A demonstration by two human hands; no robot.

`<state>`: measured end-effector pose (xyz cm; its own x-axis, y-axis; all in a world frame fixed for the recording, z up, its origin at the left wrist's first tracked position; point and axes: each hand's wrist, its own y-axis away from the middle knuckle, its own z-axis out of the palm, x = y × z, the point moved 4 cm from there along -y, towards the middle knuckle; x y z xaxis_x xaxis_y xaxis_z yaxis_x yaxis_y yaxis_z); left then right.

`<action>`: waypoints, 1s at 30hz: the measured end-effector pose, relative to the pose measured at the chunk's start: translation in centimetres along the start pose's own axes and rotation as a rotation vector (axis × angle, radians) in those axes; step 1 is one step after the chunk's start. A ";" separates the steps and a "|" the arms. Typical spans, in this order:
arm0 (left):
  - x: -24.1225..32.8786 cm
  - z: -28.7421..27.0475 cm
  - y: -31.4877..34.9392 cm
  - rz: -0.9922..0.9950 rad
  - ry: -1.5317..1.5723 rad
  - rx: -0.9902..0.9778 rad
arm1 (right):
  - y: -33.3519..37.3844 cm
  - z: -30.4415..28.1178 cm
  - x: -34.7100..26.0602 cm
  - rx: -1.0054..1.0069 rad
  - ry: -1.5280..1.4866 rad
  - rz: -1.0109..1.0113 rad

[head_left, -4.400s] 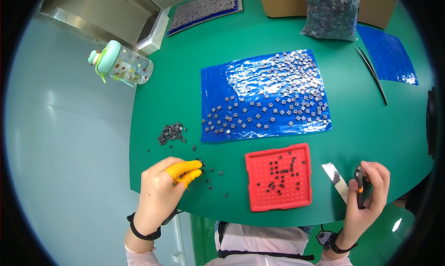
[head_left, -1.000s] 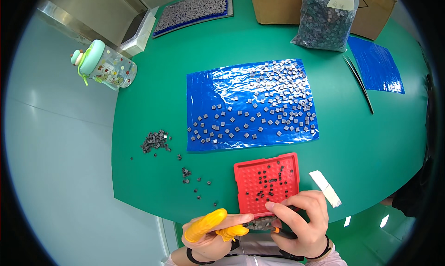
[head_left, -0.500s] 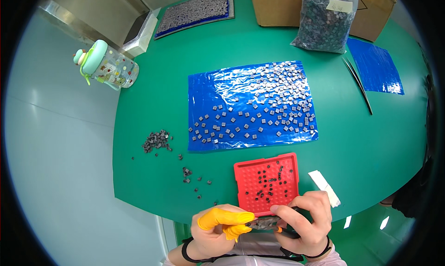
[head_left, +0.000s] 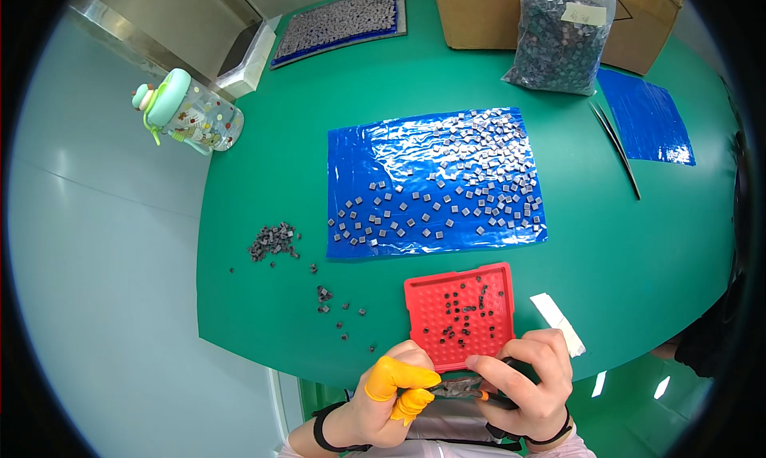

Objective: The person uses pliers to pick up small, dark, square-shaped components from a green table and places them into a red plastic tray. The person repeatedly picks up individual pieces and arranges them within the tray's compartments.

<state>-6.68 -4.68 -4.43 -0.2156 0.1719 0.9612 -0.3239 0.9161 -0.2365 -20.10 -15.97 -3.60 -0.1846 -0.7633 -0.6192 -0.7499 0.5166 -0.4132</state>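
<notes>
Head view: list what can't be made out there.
Pliers, head view: handles partly covered by the right hand.
Anything pinched by the left hand, head view: hidden by yellow finger cots or too small.
Cardboard box, head view: cut off by the upper edge, partly behind the plastic bag.

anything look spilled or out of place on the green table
Mildly, yes: some loose dark bits lie strewn on the table between the dark heap and the red tray, apart from both, so they look like strays, though they may be there on purpose. Nothing looks plainly damaged.
</notes>
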 end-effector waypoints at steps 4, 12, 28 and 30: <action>-0.1 0.2 0.1 -0.026 0.068 -0.017 | 0.0 -0.2 -0.1 -0.003 -0.005 -0.011; -1.2 0.7 0.8 -0.046 0.271 -0.098 | 0.4 -0.5 0.1 -0.004 0.030 -0.059; -1.2 0.5 1.3 -0.322 0.223 -0.173 | 0.4 -0.5 0.3 0.047 -0.068 0.053; -0.6 0.3 0.7 -0.214 0.155 -0.094 | 0.3 -0.7 0.4 0.046 -0.082 0.068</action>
<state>-7.06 -4.24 -5.22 -0.0059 0.0180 0.9998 -0.2583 0.9659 -0.0189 -20.89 -16.36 -3.46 -0.1802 -0.6928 -0.6983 -0.7071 0.5847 -0.3977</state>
